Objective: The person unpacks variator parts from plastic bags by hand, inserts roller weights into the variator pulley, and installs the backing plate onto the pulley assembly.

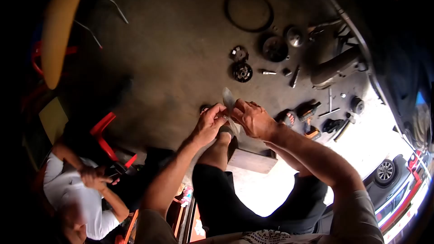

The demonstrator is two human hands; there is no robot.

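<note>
My left hand and my right hand are close together in front of me, above my knee. Between them is a thin, pale, translucent piece that looks like a small plastic bag. Its upper end sticks up past my fingers, and a lower part hangs below them. My left fingers pinch at its left side, while my right fingers are curled over its right side. Whether anything lies inside it I cannot make out. Below the hands is a wooden box or board.
On the floor ahead lie a black belt, dark round parts, a metal dome, a T-handle wrench and power tools. A person in a white shirt sits at left near a red stool. A car stands at right.
</note>
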